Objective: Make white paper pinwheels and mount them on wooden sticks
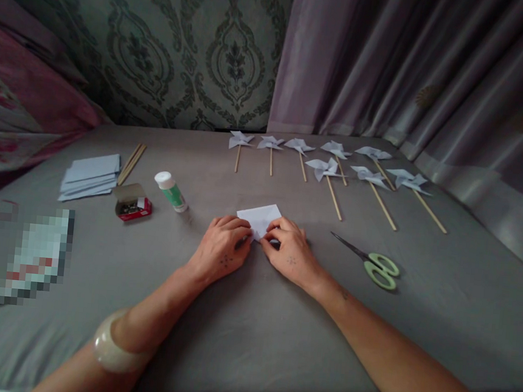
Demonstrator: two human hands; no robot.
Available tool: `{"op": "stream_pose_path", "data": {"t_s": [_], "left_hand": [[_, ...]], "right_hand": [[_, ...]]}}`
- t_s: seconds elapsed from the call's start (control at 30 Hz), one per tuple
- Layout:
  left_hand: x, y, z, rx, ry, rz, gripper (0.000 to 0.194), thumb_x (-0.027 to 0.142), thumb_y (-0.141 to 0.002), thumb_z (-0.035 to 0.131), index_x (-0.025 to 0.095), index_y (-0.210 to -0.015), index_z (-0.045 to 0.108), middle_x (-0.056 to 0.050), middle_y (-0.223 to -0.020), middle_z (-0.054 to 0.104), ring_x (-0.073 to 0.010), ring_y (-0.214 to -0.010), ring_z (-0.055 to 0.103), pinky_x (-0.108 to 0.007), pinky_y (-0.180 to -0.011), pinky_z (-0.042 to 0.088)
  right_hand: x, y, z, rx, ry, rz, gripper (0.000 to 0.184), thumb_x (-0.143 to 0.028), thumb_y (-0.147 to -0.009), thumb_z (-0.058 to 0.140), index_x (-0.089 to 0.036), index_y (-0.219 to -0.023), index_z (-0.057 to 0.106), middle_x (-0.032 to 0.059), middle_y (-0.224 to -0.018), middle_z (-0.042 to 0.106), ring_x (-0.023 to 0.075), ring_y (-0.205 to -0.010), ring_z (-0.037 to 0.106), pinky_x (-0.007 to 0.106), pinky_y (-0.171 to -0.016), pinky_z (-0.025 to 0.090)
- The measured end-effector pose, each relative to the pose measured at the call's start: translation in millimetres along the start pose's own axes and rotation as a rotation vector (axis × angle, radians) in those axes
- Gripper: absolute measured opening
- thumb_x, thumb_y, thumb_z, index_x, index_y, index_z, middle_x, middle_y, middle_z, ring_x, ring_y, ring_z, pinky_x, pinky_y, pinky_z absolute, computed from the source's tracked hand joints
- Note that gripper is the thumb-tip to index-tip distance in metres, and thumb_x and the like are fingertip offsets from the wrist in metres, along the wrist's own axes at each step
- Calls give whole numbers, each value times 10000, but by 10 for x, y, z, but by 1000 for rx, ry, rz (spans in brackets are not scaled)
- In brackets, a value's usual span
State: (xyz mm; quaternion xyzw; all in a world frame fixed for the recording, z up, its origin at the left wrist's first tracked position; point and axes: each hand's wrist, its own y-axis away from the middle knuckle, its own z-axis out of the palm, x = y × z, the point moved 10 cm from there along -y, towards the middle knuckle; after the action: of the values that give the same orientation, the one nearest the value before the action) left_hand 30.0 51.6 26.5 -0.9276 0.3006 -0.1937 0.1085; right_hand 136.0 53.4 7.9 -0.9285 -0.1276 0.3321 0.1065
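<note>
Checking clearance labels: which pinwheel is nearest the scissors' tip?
The leftmost pinwheel in the front row of three: its stick ends close to the tip of the scissors; every other stick ends farther from it.

Left hand (226, 242) and right hand (291, 250) mask parts of the white paper (260, 215)! Far left, a pixelated object (39, 250), unreadable; contents of the red box (143, 209), too tiny!

Room in a home: damask wallpaper (183, 49), pale mauve curtains (342, 56).
</note>
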Motion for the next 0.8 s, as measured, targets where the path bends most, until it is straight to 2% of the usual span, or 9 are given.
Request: {"op": "stream_pose_path", "data": {"t_s": [0.13, 0.37, 0.53, 0.8], "left_hand": [[5, 2, 67, -33, 9, 43, 213, 206, -872, 488, 196, -912, 697, -59, -1005, 719, -205, -938, 620, -365, -870, 432], [48, -2, 28, 5, -74, 68, 222, 246, -904, 470, 210, -860, 684, -54, -961, 723, -210, -955, 605, -407, -906, 356], [52, -32, 53, -9, -94, 60, 233, 256, -914, 455, 203, -842, 670, -60, -931, 715, -207, -931, 599, -395, -884, 348], [46, -62, 66, -20, -98, 56, 240, 261, -930, 439, 201, -934, 671, -60, -948, 716, -208, -924, 599, -395, -880, 341]], "right_hand": [[51, -8, -21, 51, 1, 54, 118, -135, -756, 647, -182, -647, 647, 55, -956, 647, 205, -957, 584, 379, -829, 381], [95, -48, -68, 137, -3, 72, 122, -147, -740, 629, -188, -626, 626, 60, -941, 641, 212, -946, 583, 392, -847, 371], [136, -95, -71, 134, 7, 103, 114, -158, -735, 636, -185, -625, 625, 55, -916, 642, 210, -913, 586, 389, -842, 373], [187, -137, -62, 135, 8, 111, 124, -176, -730, 635, -189, -610, 610, 49, -904, 640, 215, -914, 583, 393, -831, 366]]}}
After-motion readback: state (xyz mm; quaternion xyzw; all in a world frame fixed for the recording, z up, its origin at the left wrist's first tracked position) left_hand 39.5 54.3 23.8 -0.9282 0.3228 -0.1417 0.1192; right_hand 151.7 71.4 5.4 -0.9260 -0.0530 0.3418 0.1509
